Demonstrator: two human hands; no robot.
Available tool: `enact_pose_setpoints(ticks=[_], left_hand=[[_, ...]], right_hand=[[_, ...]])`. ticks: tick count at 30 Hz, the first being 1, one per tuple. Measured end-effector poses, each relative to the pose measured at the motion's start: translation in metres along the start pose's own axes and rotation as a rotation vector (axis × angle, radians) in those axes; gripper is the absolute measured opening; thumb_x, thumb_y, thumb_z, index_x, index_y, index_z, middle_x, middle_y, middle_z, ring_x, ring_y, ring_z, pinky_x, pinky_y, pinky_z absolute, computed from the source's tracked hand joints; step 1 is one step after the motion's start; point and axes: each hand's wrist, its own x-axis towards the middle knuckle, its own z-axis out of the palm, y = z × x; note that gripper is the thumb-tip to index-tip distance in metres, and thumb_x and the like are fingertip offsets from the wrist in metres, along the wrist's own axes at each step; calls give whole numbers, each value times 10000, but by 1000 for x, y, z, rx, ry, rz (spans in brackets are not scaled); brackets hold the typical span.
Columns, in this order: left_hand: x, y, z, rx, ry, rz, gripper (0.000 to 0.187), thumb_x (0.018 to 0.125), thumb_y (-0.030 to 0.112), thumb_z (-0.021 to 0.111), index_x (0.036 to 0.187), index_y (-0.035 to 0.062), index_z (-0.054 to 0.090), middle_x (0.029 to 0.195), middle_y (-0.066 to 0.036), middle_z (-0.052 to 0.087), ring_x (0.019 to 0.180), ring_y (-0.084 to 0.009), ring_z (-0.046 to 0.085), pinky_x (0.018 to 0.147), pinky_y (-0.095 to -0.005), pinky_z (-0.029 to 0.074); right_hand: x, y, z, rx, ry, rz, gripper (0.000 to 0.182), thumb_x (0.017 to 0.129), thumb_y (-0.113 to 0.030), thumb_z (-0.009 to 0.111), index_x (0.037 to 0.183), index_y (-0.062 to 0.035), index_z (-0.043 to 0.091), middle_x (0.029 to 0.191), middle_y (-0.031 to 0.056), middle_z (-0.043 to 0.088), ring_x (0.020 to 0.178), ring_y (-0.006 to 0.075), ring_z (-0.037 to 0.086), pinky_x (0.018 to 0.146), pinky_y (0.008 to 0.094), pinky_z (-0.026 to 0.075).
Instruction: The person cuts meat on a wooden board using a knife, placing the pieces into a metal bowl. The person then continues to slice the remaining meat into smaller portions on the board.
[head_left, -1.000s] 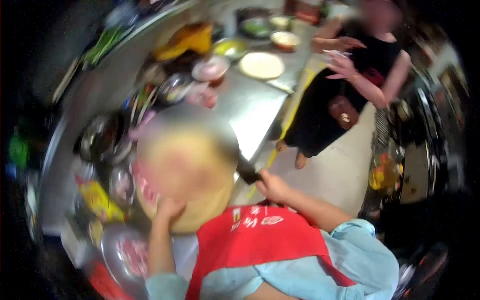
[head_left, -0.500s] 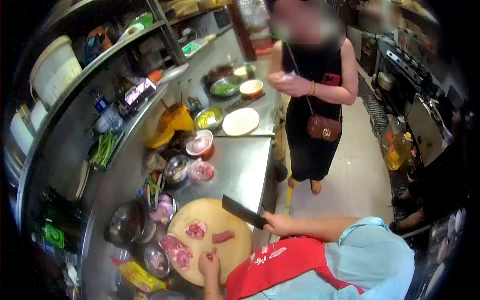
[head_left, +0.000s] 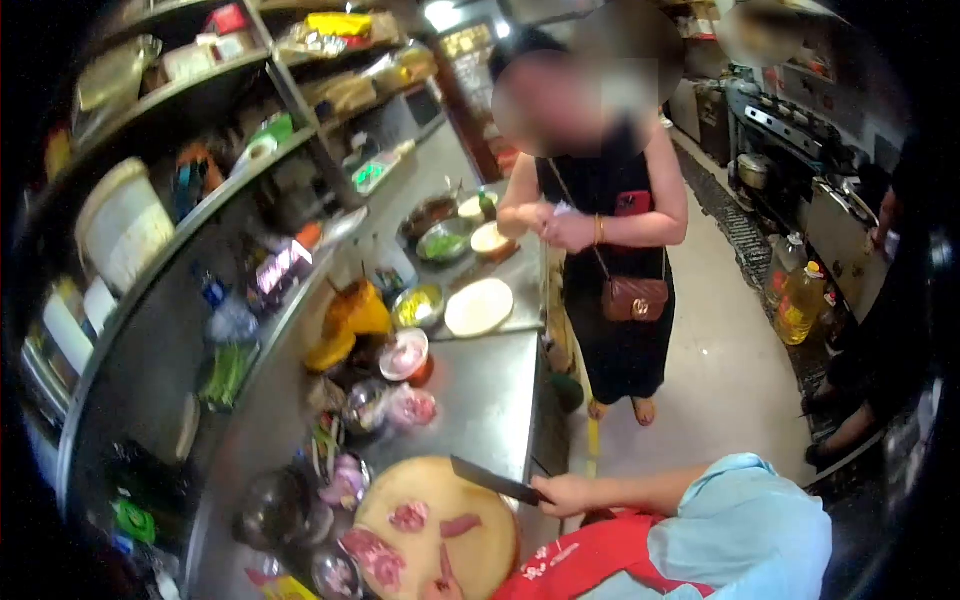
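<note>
My right hand (head_left: 565, 493) grips the handle of a dark cleaver (head_left: 490, 479), its blade held level over the far right edge of a round wooden cutting board (head_left: 485, 545). Raw meat pieces (head_left: 408, 516) lie on the board, with a larger slab (head_left: 372, 556) at its left. My left hand (head_left: 435, 591) is barely visible at the bottom edge, by a strip of meat (head_left: 445, 562); its fingers are cut off from view. I wear a red apron over light blue sleeves.
A person in a black dress (head_left: 612, 300) stands by the steel counter (head_left: 490, 400). Bowls, a white plate (head_left: 478, 307) and bagged meat (head_left: 410, 407) crowd the counter's left. Shelves line the left wall. An oil bottle (head_left: 800, 303) stands on the floor at right.
The view has tilted up, so the board and my left hand have slid toward the bottom edge. The cleaver stays held over the board.
</note>
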Motion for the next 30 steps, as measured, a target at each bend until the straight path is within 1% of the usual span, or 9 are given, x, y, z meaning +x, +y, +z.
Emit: enact_pose_setpoints(ticks=[2,4,6,7,10,12,16,23,30], left_hand=[[-5,-6,-3,25,6,-6,228,755,272,688,730,61,605,744,-130,627,694,-250,607,650,-380,490],[-13,5,-20,-108,121,97,288,771,273,700,689,28,574,673,-143,608,640,-329,588,599,-429,460],[-15,-6,-21,-219,-49,-101,237,722,233,706,722,33,580,725,-155,625,697,-329,615,639,-430,484],[-19,21,-45,-294,-40,-174,251,729,246,719,801,38,598,779,-163,635,743,-328,631,675,-428,501],[-20,27,-44,-167,59,-48,414,718,305,734,1010,44,597,963,-161,631,883,-357,607,763,-448,495],[-16,18,-32,-78,56,18,485,713,374,695,1085,76,604,1008,-138,628,957,-354,582,842,-469,457],[-13,29,-24,32,-16,-26,313,755,328,672,1018,160,642,961,-85,622,961,-291,556,852,-437,415],[2,34,-26,-149,27,-76,224,779,229,649,990,153,640,956,-74,628,950,-276,575,865,-417,388],[18,41,-41,2,-197,-69,233,763,174,623,991,135,649,952,-86,624,983,-263,565,880,-410,381]], right_hand=[[2,10,12,-17,24,-28,366,829,-213,543,1110,-30,397,809,253,623,745,427,620,651,528,482],[-7,7,9,16,60,-45,316,843,-205,540,1080,-26,432,871,264,624,795,446,610,698,530,481],[-6,10,8,-1,28,26,294,849,-202,535,1070,-26,450,883,259,622,806,456,607,708,532,482],[-7,15,11,4,81,3,293,852,-207,539,1069,-30,450,871,254,621,798,454,608,710,532,483],[-24,-1,10,85,215,-95,341,858,-218,559,1133,-45,456,837,241,617,769,429,616,696,513,491],[-27,-23,-2,76,29,11,408,857,-206,574,1220,-71,445,832,233,618,762,411,621,678,490,496],[-24,-78,-15,22,-108,-87,396,854,-202,599,1203,-89,449,837,219,618,758,392,625,645,470,495],[-6,-130,1,-382,-228,-256,364,865,-187,583,1191,-110,441,883,177,630,735,371,637,603,485,491],[17,-148,9,-573,-334,-292,259,863,-162,556,1089,-85,454,795,153,633,699,356,643,570,481,489]])
